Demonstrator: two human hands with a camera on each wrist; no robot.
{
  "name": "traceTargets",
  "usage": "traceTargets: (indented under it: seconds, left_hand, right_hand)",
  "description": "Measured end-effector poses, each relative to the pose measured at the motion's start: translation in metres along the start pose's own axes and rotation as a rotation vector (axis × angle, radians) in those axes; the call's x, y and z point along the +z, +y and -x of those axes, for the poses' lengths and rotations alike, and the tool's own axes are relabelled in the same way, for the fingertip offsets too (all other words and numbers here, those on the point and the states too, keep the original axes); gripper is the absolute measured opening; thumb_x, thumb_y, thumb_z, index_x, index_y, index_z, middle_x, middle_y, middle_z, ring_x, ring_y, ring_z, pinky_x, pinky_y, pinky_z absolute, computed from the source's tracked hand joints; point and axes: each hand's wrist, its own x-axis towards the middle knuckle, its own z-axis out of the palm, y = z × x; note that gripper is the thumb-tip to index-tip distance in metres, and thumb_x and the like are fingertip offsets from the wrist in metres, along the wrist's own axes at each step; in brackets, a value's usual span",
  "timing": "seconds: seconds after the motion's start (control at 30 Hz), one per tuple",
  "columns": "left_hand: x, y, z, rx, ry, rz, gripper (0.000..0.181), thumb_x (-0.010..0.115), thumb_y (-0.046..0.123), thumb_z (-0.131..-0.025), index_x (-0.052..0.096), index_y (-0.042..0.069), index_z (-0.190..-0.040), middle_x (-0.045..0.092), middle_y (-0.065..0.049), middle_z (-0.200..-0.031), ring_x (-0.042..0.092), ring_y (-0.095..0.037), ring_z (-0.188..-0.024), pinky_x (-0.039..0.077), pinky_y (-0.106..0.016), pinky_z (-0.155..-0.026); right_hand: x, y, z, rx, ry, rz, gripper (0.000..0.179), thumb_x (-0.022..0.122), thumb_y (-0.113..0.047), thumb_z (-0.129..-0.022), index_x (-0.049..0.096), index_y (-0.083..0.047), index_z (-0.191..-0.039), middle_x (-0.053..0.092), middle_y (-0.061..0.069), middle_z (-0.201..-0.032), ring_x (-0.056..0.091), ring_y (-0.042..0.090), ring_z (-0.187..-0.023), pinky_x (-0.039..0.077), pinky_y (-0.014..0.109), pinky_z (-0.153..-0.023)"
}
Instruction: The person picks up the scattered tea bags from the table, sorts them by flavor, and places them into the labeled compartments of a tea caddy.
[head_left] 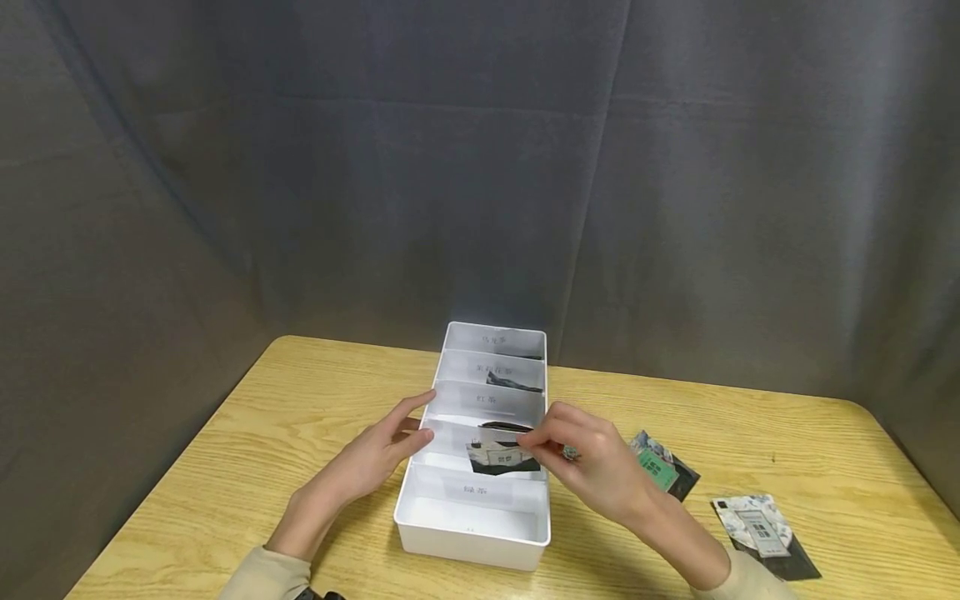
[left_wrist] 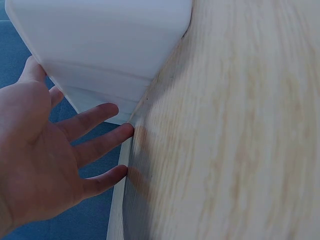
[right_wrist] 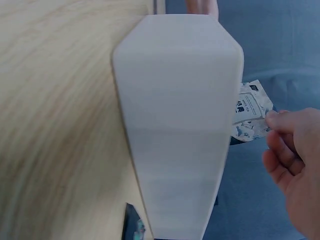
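White-and-black flat sachet (head_left: 487, 458), prob. light, bendy & slick, best held by its edge, where R hand (head_left: 596, 462) pinches it; L hand (head_left: 371, 457), fingers extended, touches white rectangular plastic box (head_left: 472, 543).

Worktop (head_left: 750, 425): light yellowish wood, streaked grain running across it, far corners rounded; one small dark mark toward its right side. Dark grey cloth (head_left: 420, 192) hangs just behind the far edge and along both sides, filling the upper view. Long seam down it right of centre, a faint crosswise crease, soft folds. Cloth reads bluer from both wrists, wood paler. Light soft; shadows on the wood blurry-edged.
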Motion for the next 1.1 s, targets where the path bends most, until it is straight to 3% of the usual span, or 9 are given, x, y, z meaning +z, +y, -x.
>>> traceTargets:
  seconds: [0.23,0.37,0.67,1.1]
  left_hand:
    - [0.001,0.0,-0.001,0.001,0.001,0.005,0.056,0.052,0.05,-0.1,0.031,0.044,-0.152,0.061,-0.003,-0.135,0.055,-0.022,-0.129,0.046,-0.049,-0.106]
    - [0.001,0.0,-0.001,0.002,0.0,0.004,0.056,0.052,0.05,-0.1,0.031,0.044,-0.152,0.061,-0.002,-0.135,0.055,-0.022,-0.129,0.046,-0.049,-0.106]
    - [0.001,0.0,0.0,-0.005,-0.002,0.006,0.058,0.052,0.052,-0.1,0.031,0.043,-0.153,0.059,-0.003,-0.137,0.054,-0.022,-0.13,0.046,-0.05,-0.107]
    - [0.001,0.001,0.0,-0.006,0.004,0.001,0.056,0.053,0.049,-0.101,0.032,0.043,-0.152,0.061,-0.004,-0.135,0.056,-0.023,-0.128,0.046,-0.05,-0.106]
  right_hand:
    - [0.004,0.004,0.009,-0.03,-0.068,0.007,0.014,0.076,0.001,-0.084,0.075,-0.011,-0.091,0.068,-0.004,-0.087,0.06,0.001,-0.074,0.05,0.008,-0.066]
    - [0.005,0.004,0.012,-0.043,-0.099,0.065,0.019,0.08,0.0,-0.079,0.075,-0.014,-0.09,0.07,-0.008,-0.088,0.063,0.002,-0.078,0.051,0.009,-0.071]
    - [0.004,0.004,0.016,-0.035,-0.166,0.156,0.011,0.08,-0.013,-0.083,0.076,-0.02,-0.091,0.071,-0.015,-0.089,0.059,0.003,-0.086,0.047,0.012,-0.077]
    - [-0.012,0.008,0.024,0.001,-0.163,0.093,0.015,0.078,-0.011,-0.085,0.075,-0.021,-0.097,0.068,-0.015,-0.098,0.056,0.002,-0.093,0.047,0.016,-0.079]
